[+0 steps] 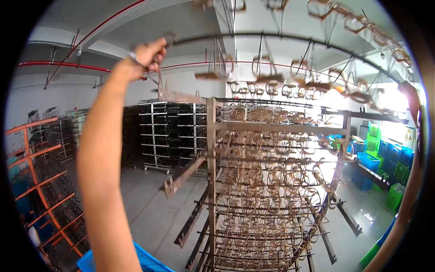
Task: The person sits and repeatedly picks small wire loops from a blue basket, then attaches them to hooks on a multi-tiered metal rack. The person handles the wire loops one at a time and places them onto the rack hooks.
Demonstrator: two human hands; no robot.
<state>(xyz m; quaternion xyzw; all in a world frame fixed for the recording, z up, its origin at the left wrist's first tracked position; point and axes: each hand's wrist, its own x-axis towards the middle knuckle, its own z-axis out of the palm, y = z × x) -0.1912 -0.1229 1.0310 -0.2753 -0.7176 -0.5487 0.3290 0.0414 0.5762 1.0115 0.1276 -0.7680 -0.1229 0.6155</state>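
Note:
Both my arms are raised, holding a long dark rod (290,37) up across the top of the view. My left hand (149,54) is closed around its left end. At the right edge my right hand (410,95) is at the other end, seemingly gripping it, though glare and blur soften its fingers. Brown eyeglass frames (270,78) dangle from the rod on thin wires. Below stands a tall brown metal rack (211,172), packed with rows of similar frames. Short notched arms (181,177) jut from its sides, and the rod is above its top.
Behind on the left, white-framed racks (154,136) carry dark rows of items. An orange rack (40,174) stands at the far left. A blue basket (149,262) sits low near my left arm. Blue and green crates (364,170) are piled at the right.

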